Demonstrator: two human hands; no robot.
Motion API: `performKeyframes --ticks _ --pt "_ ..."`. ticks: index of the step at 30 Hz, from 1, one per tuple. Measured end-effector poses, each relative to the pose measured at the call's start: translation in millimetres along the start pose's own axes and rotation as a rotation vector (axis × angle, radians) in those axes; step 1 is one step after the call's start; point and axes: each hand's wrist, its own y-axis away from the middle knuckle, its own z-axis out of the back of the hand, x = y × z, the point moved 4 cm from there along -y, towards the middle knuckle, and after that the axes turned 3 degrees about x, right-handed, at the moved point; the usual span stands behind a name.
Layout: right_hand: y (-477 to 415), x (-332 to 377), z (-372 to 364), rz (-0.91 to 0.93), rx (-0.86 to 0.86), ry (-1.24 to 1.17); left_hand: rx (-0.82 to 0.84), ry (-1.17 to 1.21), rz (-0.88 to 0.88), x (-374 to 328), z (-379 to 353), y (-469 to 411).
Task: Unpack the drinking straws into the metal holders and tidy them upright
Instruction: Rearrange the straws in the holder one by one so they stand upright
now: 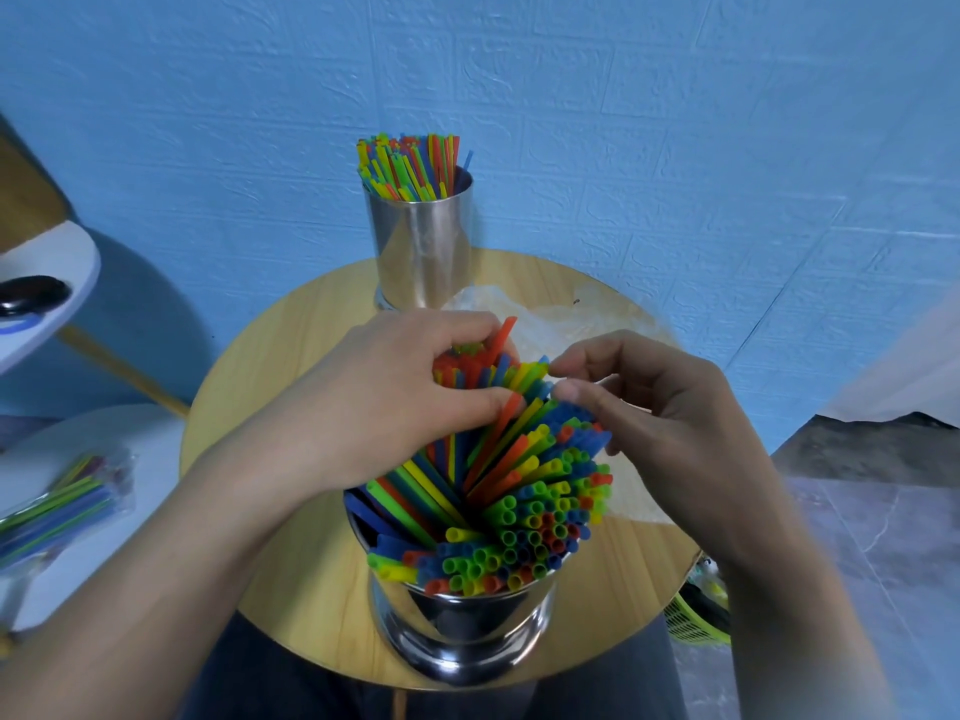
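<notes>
Gripping a leaning bunch of straws (pixel 519 491) near their tips: left hand (pixel 384 402), fingers curled round. Holder (pixel 462 631), near edge of table (pixel 291 356): crammed, many straws askew. Second holder (pixel 423 241), far edge: filled. Right hand (pixel 675 413): half curled, thumb and forefinger at the tips; pinching or not, cannot tell. Straws likely light, slippery, easily kinked; gather mid-length, loosely.

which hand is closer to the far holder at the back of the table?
Left. The left hand grips straws directly in front of the far holder. The right hand is farther off, to its front right, fingertips at the straw tips.
</notes>
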Motion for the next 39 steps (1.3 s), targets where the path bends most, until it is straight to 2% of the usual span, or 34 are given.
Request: performKeyframes --ticks 11,15,18,22,24,27,31,35,39 --pt "-1.3 4.2 -2.2 0.048 -0.031 0.005 0.029 0.012 0.023 -2.4 0.1 1.4" --pt "0.4 9.8 4.3 0.112 -0.103 -0.042 -0.009 -0.016 0.006 -1.6 2.6 1.1" --pt "3.4 17.8 8.7 0.168 -0.173 -0.093 -0.130 -0.079 -0.131 -10.9 7.4 3.3" --pt "7.7 32.0 4.9 0.241 -0.180 -0.127 -0.258 -0.265 -0.355 -31.6 4.8 4.5" --pt "7.9 32.1 4.3 0.246 -0.189 -0.136 -0.291 -0.146 -0.368 -34.2 7.0 5.0" --pt "6.7 22.5 5.6 0.186 -0.206 -0.085 -0.324 0.221 -0.338 -35.5 19.4 4.6" --pt "5.7 12.3 1.3 0.110 -0.122 0.013 -0.527 0.752 -0.326 -28.7 38.4 8.3" --pt "4.7 18.4 -0.7 0.169 -0.120 0.029 -0.545 0.935 -0.227 -23.3 37.8 7.7" --pt "6.7 23.2 6.8 0.248 -0.238 -0.230 -0.477 0.975 -0.049 -7.0 25.8 2.8"
